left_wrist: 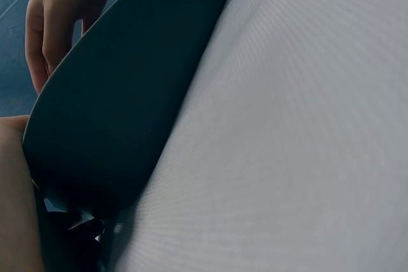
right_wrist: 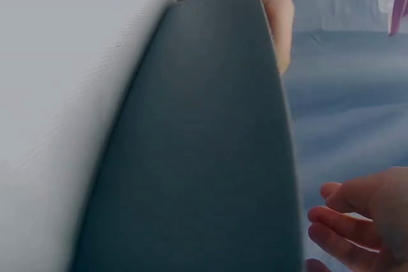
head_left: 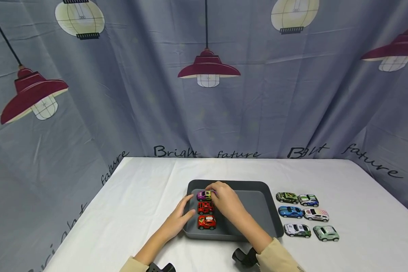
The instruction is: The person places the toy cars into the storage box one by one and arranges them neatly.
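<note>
A dark grey tray (head_left: 255, 207) lies on the white tabletop. Inside it, near the left side, three toy cars form a column: a purple-and-yellow toy car (head_left: 203, 195) at the back, a red-and-black toy car (head_left: 205, 207) in the middle and a red toy car (head_left: 206, 222) at the front. My right hand (head_left: 226, 200) reaches over the tray, thumb and index finger pinching the purple-and-yellow car's right end. At the tray's left rim my left hand (head_left: 176, 219) rests with fingers spread. Both wrist views show mostly the tray's outer wall (right_wrist: 197, 125), which hides the cars.
Right of the tray, toy cars stand in pairs, among them a camouflage one (head_left: 287, 197), a blue one (head_left: 290, 212), a white one (head_left: 297, 230) and a pale green one (head_left: 326, 233). A grey printed curtain (head_left: 142, 105) hangs behind the table.
</note>
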The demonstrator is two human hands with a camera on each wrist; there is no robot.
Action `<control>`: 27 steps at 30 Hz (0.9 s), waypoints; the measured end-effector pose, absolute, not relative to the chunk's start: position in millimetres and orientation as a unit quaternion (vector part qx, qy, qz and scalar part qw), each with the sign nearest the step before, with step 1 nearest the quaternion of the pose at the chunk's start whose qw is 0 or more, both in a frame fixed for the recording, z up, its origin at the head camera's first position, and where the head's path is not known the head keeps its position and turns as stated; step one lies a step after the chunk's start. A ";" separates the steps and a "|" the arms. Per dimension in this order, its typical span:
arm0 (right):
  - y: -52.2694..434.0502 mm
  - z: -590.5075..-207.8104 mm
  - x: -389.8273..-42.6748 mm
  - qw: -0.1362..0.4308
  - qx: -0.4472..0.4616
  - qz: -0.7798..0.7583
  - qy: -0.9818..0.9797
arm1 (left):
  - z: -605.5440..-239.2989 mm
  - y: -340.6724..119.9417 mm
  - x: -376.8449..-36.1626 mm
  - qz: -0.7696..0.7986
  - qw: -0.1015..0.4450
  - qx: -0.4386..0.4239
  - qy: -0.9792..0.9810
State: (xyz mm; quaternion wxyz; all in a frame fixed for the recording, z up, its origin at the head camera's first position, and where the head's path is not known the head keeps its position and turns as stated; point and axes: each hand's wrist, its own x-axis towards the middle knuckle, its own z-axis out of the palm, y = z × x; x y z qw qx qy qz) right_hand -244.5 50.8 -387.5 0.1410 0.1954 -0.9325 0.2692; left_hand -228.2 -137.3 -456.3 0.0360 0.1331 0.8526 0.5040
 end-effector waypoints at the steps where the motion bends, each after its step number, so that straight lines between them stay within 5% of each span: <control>1: 52.3 -386.8 -243.3 0.143 0.195 0.267 -0.933 | -456.1 -137.3 -228.0 0.504 0.035 0.133 0.852; 27: 97.7 -397.7 -207.7 0.252 0.220 0.209 -0.919 | -458.1 -137.2 -229.1 0.499 0.033 0.129 0.856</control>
